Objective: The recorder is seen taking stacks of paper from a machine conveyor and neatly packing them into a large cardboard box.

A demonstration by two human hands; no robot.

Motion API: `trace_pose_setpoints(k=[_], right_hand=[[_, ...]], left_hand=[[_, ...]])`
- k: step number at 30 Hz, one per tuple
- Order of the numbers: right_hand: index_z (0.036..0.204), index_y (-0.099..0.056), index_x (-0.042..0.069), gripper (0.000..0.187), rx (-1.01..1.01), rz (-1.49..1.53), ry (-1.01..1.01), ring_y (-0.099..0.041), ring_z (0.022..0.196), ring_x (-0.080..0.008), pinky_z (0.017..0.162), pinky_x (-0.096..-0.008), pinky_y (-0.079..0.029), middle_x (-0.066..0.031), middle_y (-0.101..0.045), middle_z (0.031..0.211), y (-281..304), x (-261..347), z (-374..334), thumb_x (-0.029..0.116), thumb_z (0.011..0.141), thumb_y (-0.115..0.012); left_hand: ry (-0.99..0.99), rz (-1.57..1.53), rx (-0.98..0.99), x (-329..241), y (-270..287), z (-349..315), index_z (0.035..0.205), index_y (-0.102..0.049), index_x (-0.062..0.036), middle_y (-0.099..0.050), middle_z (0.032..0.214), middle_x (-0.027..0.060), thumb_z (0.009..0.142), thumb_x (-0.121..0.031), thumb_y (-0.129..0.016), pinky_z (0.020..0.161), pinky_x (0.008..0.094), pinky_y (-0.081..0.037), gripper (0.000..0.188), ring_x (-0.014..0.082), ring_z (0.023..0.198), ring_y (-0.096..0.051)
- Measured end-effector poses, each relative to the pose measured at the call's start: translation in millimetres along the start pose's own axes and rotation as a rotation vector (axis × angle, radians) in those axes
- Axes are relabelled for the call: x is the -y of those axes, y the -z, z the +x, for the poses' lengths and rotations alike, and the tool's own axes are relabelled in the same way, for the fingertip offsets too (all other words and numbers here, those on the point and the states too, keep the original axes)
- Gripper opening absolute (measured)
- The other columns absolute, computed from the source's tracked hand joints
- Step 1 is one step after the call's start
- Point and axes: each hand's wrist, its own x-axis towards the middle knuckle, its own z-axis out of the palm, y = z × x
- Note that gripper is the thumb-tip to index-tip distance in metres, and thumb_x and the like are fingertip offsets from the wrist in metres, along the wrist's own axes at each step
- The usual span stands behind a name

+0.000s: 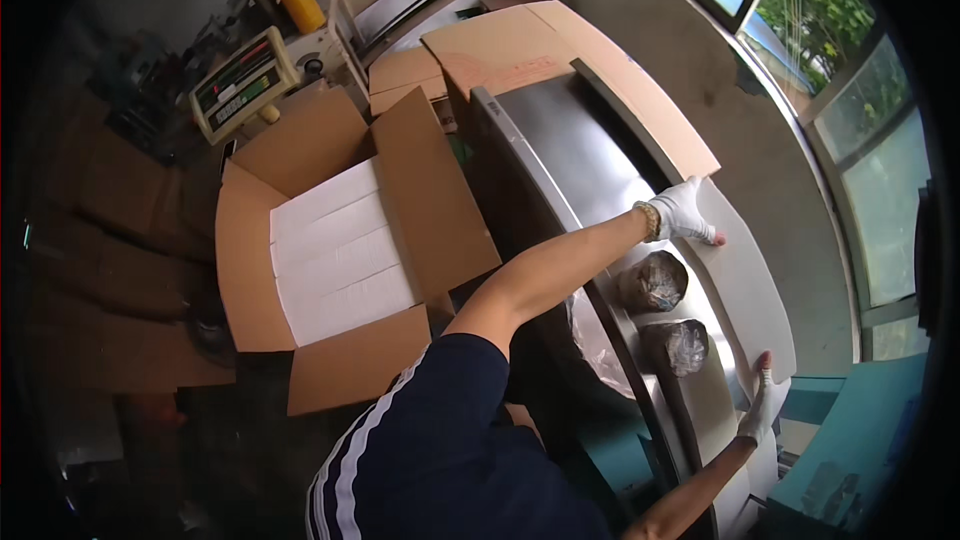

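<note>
My left hand (682,212), in a white glove with a bare fingertip showing, grips the far end of a pale flat sheet (745,290). My right hand (765,410), gloved the same way, holds its near side with the thumb raised along the edge; the other fingers are partly hidden. Whether it is one sheet or a stack I cannot tell. Beside the sheet, two round bundles in clear wrap, one (655,282) farther and one (680,347) nearer, stand on the metal-topped bench (570,130).
An open cardboard box (250,270) to my left holds white packs (340,250) in rows. Behind it stands a weighing scale display (243,87) next to a machine with a yellow cylinder (300,3). Large flat cardboard (560,50) lies beyond the bench; windows (880,160) line the right wall.
</note>
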Motion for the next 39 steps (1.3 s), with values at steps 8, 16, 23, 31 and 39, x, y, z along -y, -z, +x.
trace_pose_setpoints(k=[8, 16, 23, 31, 39], right_hand=[[0.143, -0.037, -0.008, 0.092, 0.173, -0.012, 0.496, -0.053, 0.123, -0.0283, 0.106, -0.0362, -0.040, -0.0209, -0.054, 0.131, -201.9, 199.7, -117.3, 0.040, 0.081, -0.085], [0.138, -0.026, -0.005, 0.100, 0.981, 0.006, 0.349, -0.058, 0.116, -0.0317, 0.097, -0.0394, -0.051, -0.0249, -0.053, 0.128, -543.0, 224.0, -317.6, 0.025, 0.071, -0.093], [0.145, -0.015, -0.014, 0.123, 1.223, -0.237, 0.342, -0.056, 0.125, -0.0397, 0.109, -0.0418, -0.043, -0.0368, -0.050, 0.134, -769.4, 268.4, -318.9, 0.051, 0.070, -0.089], [0.143, -0.040, -0.007, 0.115, 1.588, -1.138, 0.902, -0.056, 0.127, -0.0353, 0.105, -0.0385, -0.045, -0.0259, -0.054, 0.139, -849.4, 303.4, -303.9, 0.079, 0.072, -0.067], [0.133, -0.063, 0.012, 0.077, 1.486, -0.854, 0.773, -0.063, 0.115, -0.0334, 0.098, -0.0374, -0.049, -0.0141, -0.068, 0.125, -872.7, 301.7, -345.8, 0.067, 0.080, -0.070]], left_hand=[[-0.158, -0.156, -0.789, -7.3, 216.7, -237.8, 0.141, -0.045, -0.0068, -0.067, 0.116, 0.0139, 0.071, -0.048, -0.089, 0.093, 0.0334, -0.053, 0.092, 0.0226, 0.109, -0.064], [0.368, 0.194, -1.515, 186.2, 374.5, -586.1, 0.144, -0.038, -0.0083, -0.059, 0.128, 0.0131, 0.085, -0.041, -0.081, 0.098, 0.0388, -0.049, 0.080, 0.0232, 0.113, -0.059], [0.830, 0.182, -1.417, 237.7, 522.7, -569.9, 0.146, -0.031, -0.0026, -0.055, 0.136, 0.0254, 0.074, -0.052, -0.086, 0.100, 0.0451, -0.047, 0.103, 0.0367, 0.124, -0.057], [1.053, 0.485, -0.688, 225.9, 583.0, -564.5, 0.139, -0.034, 0.0173, -0.053, 0.136, 0.0329, 0.057, -0.065, -0.089, 0.107, 0.0386, -0.043, 0.129, 0.0368, 0.127, -0.055], [1.076, 0.235, -0.962, 280.9, 591.5, -601.8, 0.127, -0.058, 0.0078, -0.070, 0.121, 0.0205, 0.068, -0.058, -0.086, 0.095, 0.0344, -0.050, 0.092, 0.0279, 0.110, -0.067]])
